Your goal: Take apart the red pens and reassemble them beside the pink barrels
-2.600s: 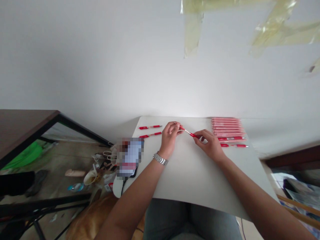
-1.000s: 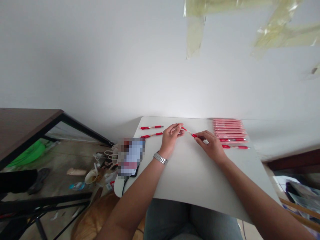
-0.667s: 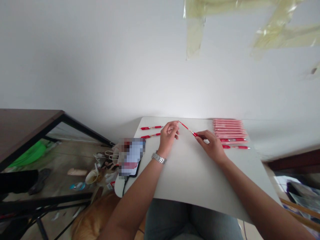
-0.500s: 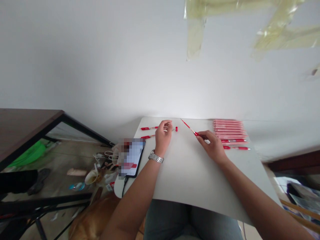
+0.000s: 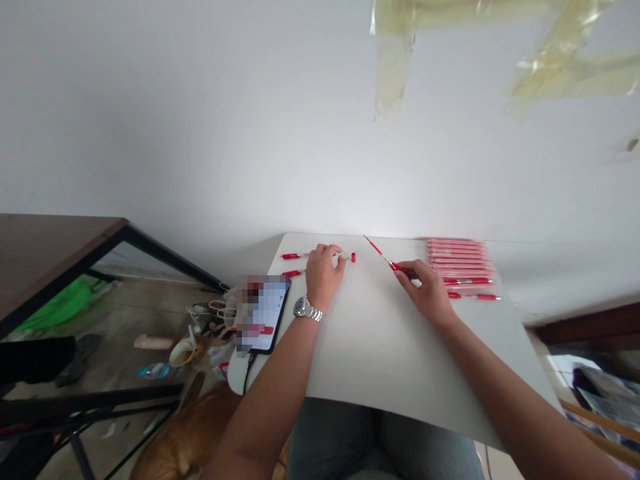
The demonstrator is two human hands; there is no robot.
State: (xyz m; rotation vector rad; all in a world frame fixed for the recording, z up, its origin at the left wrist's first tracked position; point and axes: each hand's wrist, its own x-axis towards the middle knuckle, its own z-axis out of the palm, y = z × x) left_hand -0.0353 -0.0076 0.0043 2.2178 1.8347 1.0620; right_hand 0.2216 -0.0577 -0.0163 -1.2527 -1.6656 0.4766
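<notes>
My right hand (image 5: 424,283) is closed on a red pen part (image 5: 394,265), held between thumb and fingers above the white table. A thin red refill (image 5: 373,245) sticks out of it, pointing up and left towards the wall. My left hand (image 5: 323,270), wearing a metal watch, is at the table's back left with thumb and index finger apart. Just beyond its fingertips lie a tiny metallic piece (image 5: 347,259) and a small red cap-like piece (image 5: 353,257). Two red pens, one upper (image 5: 293,256) and one lower (image 5: 292,273), are partly hidden behind that hand.
A row of several pink-red pens or refills (image 5: 457,257) lies at the back right, with another red pen (image 5: 483,297) in front. A phone (image 5: 267,313) on a cable rests at the left edge. A brown dog (image 5: 187,427) lies on the floor.
My left hand has shifted slightly left and its thumb and index finger have spread. My right hand, still holding the pen part with its refill, has barely moved.
</notes>
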